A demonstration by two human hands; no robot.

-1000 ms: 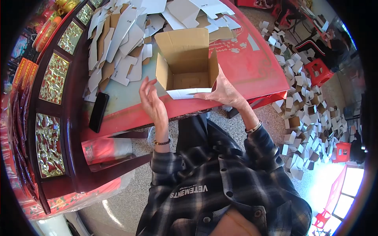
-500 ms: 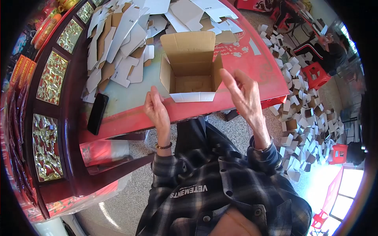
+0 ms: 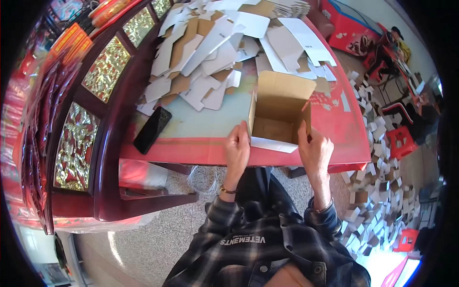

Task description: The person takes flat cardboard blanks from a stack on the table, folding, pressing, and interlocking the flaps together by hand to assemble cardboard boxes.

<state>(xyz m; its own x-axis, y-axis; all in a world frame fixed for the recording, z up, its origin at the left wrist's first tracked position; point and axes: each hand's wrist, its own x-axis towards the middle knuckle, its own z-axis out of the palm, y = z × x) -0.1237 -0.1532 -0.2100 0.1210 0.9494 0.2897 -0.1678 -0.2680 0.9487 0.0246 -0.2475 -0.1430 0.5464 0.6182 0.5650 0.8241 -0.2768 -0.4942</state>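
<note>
A cardboard box (image 3: 273,145), white outside and brown inside, stands on the table near its front edge. Its lid flap is raised at the back, and the inside shows bare brown board. With curled fingers, my left hand (image 3: 237,150) grips the box at its left front corner. On the opposite side, my right hand (image 3: 316,152) pinches the right side flap between thumb and fingers. Part of each hand's fingertips is hidden behind the board.
Flat unfolded cartons (image 3: 205,62) lie heaped on the red-edged table (image 3: 201,152). A black phone (image 3: 152,130) rests at the left. A dark wooden chair (image 3: 107,186) borders that side. Many folded boxes (image 3: 377,177) cover the floor at right, near red stools (image 3: 402,142) and seated people.
My right hand has gone from apart from the box to pinching its right flap. My left hand has closed on the left corner. The whole view has shifted, with the scene lying further right.
</note>
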